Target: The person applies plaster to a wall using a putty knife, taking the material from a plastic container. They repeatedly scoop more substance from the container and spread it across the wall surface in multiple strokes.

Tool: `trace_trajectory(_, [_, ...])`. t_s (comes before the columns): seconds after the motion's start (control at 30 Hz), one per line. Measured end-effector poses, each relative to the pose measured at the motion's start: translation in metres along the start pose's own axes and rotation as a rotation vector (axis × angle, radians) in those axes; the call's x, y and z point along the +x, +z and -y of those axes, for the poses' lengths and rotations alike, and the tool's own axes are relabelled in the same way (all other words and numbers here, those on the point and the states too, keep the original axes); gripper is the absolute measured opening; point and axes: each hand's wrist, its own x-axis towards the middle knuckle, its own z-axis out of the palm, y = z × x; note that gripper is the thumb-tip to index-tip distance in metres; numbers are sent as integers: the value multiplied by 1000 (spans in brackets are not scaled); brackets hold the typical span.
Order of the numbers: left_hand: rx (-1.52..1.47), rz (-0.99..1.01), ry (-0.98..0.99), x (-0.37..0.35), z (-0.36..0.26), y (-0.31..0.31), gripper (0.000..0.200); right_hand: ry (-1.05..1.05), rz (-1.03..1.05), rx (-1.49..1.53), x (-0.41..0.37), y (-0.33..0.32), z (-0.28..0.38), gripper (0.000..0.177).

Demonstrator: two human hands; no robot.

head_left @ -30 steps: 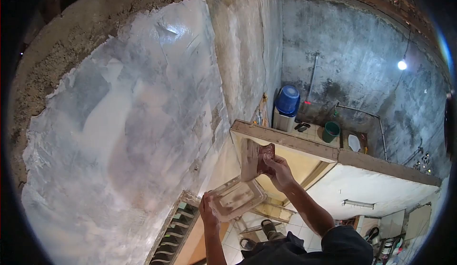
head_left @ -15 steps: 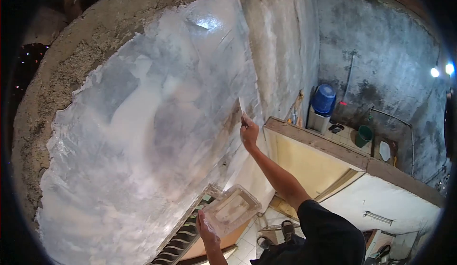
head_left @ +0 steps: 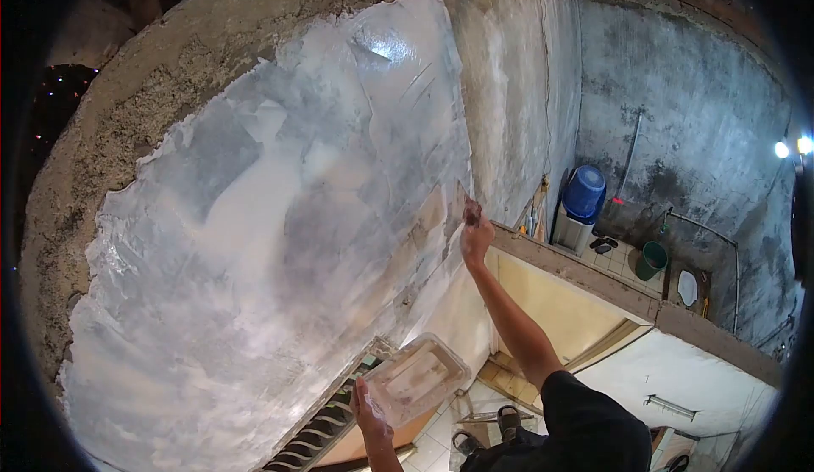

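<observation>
Pointing up, scraper (head_left: 464, 199) upright, right hand (head_left: 476, 240)

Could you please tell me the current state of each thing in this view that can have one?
right hand: shut on the scraper, raised
scraper: blade at the plaster edge
left hand: gripping the tray's lower edge
tray: open, tilted, smeared inside
plaster: glossy, covering part of the wall
lamp: lit
green bucket: upright, open
</observation>
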Motion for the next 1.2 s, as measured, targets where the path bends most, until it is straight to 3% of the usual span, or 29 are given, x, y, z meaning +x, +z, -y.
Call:
trace_trajectory(0.07, [-36,22,-37,-6,-4,4,41,-4,-38,-121,4,2,-9,30])
trace_trajectory(0.13, [6,-156,-5,-6,-3,4,41,-88,-7,-258,-7,13,-5,33])
trace_trajectory(0.23, [-50,-137,22,2,7,-9,43,-222,27,-21,-47,15,-2,30])
trace_trajectory(0.3, [3,-80,32,2,5,-4,44,-240,185,-91,-69,4,-7,28])
trace_trajectory(0.43, [6,-25,-6,4,12,-5,41,-55,336,-45,-71,-20,20,34])
trace_trajectory(0.47, [9,-27,-5,5,14,-6,41,-149,149,89,-70,3,-31,39])
trace_trajectory(0.57, [69,-111,16,5,16,-9,39,-93,143,134,-75,18,-12,44])
trace_trajectory(0.6, [50,-85,6,7,17,-13,39,-52,257,-118,-86,19,-7,44])
trace_trajectory(0.73, [53,-126,39,2,13,-7,41,-100,362,-100,-145,28,6,43])
trace_trajectory(0.8, [49,-90,17,4,14,-10,41,-129,429,80,-161,16,11,37])
trace_trajectory(0.9, [46,-60,-5,2,10,-9,41,-108,337,120,-141,0,-20,25])
trace_trajectory(0.97, [40,-76,-3,2,10,-12,41,-159,122,-30,-105,0,-34,20])
trace_trajectory(1.03, [-7,-71,-33,3,14,-21,39,-24,56,148,-64,4,-44,23])
trace_trajectory(1.13, [-21,21,6,-1,7,-26,37,-42,105,377,-50,20,-62,26])
trace_trajectory(1.2, [-18,9,-4,-5,2,-25,36,-61,119,222,-76,28,-48,24])
